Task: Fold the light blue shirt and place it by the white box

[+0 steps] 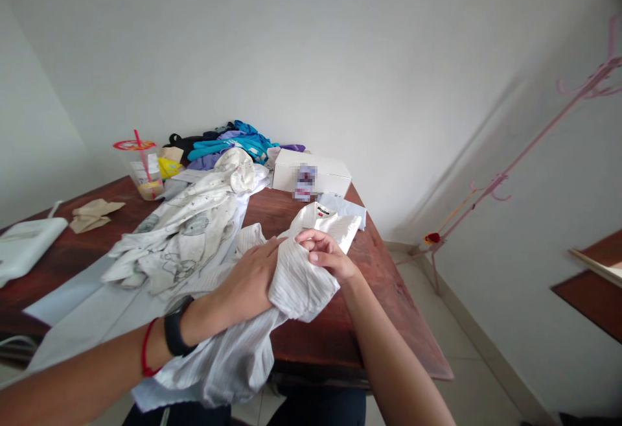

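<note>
A white shirt with thin stripes [305,281] is bunched at the table's near edge, with part of it hanging over the edge. Its collar, with a dark label, lies just beyond my hands. My left hand [247,280], with a black band and a red cord at the wrist, is closed on the shirt; a raised fold hides the fingertips. On the right side of that fold, my right hand [325,254] pinches the cloth between thumb and curled fingers. Left of the shirt lies a crumpled white printed garment [187,231] on other pale cloth.
Behind stand a white box [328,173] and a pile of blue, purple and dark clothes [243,144]. At left are a plastic cup with a red straw [148,176], brown paper [94,214] and a white device [29,248]. A pink coat stand [529,147] leans in view at right.
</note>
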Motion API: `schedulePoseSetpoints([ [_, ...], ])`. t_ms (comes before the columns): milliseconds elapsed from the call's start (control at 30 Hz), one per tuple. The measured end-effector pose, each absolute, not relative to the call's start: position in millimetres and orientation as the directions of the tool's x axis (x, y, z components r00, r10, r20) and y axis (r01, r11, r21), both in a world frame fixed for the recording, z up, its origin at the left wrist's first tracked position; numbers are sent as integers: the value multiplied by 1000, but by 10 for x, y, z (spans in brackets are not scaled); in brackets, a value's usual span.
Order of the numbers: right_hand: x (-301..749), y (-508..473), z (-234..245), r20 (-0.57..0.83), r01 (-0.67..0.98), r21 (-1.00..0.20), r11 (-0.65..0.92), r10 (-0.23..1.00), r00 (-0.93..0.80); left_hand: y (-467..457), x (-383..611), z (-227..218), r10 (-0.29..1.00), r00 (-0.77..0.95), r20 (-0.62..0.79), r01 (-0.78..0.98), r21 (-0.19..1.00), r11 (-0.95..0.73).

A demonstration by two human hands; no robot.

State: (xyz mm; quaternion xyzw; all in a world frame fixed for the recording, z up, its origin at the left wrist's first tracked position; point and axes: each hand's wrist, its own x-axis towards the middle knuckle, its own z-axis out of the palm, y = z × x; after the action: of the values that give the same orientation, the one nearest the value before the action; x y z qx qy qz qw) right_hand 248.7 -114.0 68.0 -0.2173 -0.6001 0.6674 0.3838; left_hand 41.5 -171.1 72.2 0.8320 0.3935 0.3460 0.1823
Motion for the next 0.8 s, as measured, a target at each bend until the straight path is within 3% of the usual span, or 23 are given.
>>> schedulePoseSetpoints([
  [167, 2505, -1150, 686, 141, -262, -964, -40, 758, -636, -1726, 276, 845, 830, 361, 425, 522, 645, -557],
  [333, 2504, -1149, 710, 157, -309, -948, -74, 736, -659, -1850, 170, 1021, 785, 369, 497, 384, 687, -616],
  [467, 2453, -1063, 680, 187, -311, -950, 8, 814, -550, -2098, 34, 1143, 870, 98, 484, 220, 842, -493],
  [533, 2396, -1006, 632, 166, -220, -973, 72, 880, -445, -2251, -67, 1163, 859, -32, 511, 151, 852, -502],
  [633, 2297, -940, 533, 174, -33, -984, 173, 930, -323, -2466, -274, 1101, 818, -167, 550, 206, 831, -517],
  [800, 2256, -881, 434, 178, 22, -981, 191, 946, -270, -2604, -771, 713, 891, -349, 292, 213, 950, -228],
])
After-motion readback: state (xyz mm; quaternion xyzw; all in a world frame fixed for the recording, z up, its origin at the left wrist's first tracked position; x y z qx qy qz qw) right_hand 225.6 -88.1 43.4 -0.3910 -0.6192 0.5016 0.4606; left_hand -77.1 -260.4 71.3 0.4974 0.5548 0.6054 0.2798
